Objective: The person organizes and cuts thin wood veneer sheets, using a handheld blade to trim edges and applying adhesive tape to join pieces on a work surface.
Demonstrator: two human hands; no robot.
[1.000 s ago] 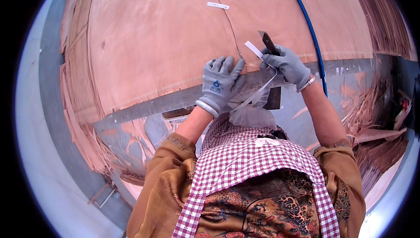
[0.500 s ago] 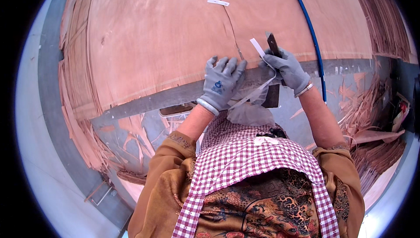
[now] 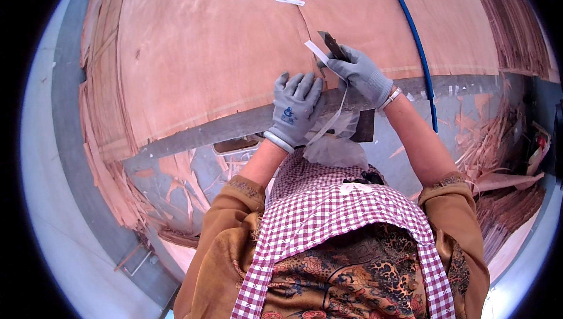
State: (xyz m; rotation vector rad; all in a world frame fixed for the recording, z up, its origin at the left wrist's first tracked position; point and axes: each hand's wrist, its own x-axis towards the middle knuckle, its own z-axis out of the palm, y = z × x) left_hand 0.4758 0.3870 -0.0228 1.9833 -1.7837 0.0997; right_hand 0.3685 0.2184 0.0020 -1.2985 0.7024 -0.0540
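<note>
A wide pinkish wood veneer sheet (image 3: 205,43) spreads before me, with a dark split (image 3: 305,25) running toward its near edge. A short white tape piece (image 3: 290,1) lies across the split farther up. My left hand (image 3: 295,105), in a grey glove, rests on the near edge just left of the split, fingers stretched out and holding nothing. My gloved right hand (image 3: 365,77) is closed on a dark flat knife (image 3: 334,46) with a slanted tip. It also pinches a white tape strip (image 3: 317,53), whose end reaches over the split; the tape's tail hangs down toward my apron.
A blue hose (image 3: 413,31) crosses the sheet on the right. Stacked veneer (image 3: 510,19) stands at the far right. Torn veneer scraps (image 3: 478,137) lie below the table edge on both sides. A translucent plastic bag (image 3: 335,152) hangs at my waist.
My right hand has moved left and slightly away from me, bringing the knife and tape end over to the split. The left hand has barely shifted.
</note>
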